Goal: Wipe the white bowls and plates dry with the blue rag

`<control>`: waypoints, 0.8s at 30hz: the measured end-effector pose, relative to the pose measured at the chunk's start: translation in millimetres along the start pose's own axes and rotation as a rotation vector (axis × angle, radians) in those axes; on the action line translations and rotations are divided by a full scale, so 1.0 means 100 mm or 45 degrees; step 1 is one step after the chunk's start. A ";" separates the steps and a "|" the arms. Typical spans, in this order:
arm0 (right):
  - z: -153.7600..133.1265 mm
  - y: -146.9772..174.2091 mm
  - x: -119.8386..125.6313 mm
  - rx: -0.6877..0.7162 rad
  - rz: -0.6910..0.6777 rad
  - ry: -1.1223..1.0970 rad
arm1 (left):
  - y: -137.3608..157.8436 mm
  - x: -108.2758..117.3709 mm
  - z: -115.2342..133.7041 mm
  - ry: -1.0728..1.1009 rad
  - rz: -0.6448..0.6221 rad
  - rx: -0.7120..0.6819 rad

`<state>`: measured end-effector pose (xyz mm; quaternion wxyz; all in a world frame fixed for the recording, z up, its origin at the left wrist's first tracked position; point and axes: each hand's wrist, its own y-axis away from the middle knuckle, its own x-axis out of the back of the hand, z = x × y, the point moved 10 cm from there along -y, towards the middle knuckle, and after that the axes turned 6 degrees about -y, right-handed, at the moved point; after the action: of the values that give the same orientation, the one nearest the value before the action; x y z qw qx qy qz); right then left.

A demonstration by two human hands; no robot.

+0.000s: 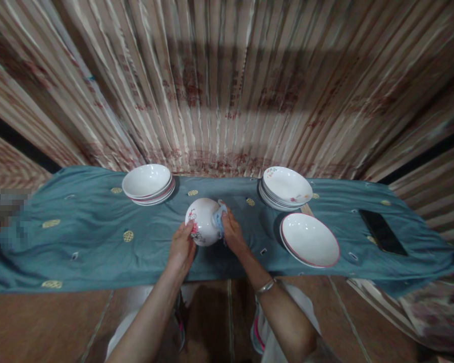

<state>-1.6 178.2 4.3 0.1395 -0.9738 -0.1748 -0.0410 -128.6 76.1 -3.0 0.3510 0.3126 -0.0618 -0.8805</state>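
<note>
Landmark: flowered bowl (206, 237), white with red blossoms on its wall, held over the near half of the worktop (98, 242); contact with the covering below it cannot be judged.

Left hand (181, 244): grip closed on the left side of the flowered bowl, thumb lying over the printed blossoms. Right hand (232, 233): grip closed on a pale blue cloth (219, 218), bunched and pressed against the right side of the same bowl; finger spread under the cloth cannot be told. Silver bracelet (266, 287) on the right wrist.

Surroundings, relative to the flowered bowl:
- beyond and left: stack of white bowls (147, 181);
- beyond and right: stack of floral dishes (287, 185), top one patterned near its edge;
- right, well apart: pink-rimmed dish (310, 239), a second edge showing beneath;
- farthest right: black phone (383, 233), lying flat;
- behind everything: pleated curtain (227, 85).

Worktop covering: blue-green fabric, yellow pineapple motifs.
</note>
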 end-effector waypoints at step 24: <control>-0.10 0.72 -0.38 0.219 -0.106 0.652 | -0.13 0.11 -0.14 0.227 0.087 0.227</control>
<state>-12.0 97.7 -9.2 0.2596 -0.9083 -0.1763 -0.2767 -133.7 80.4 -24.3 0.3556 0.4173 -0.1188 -0.8278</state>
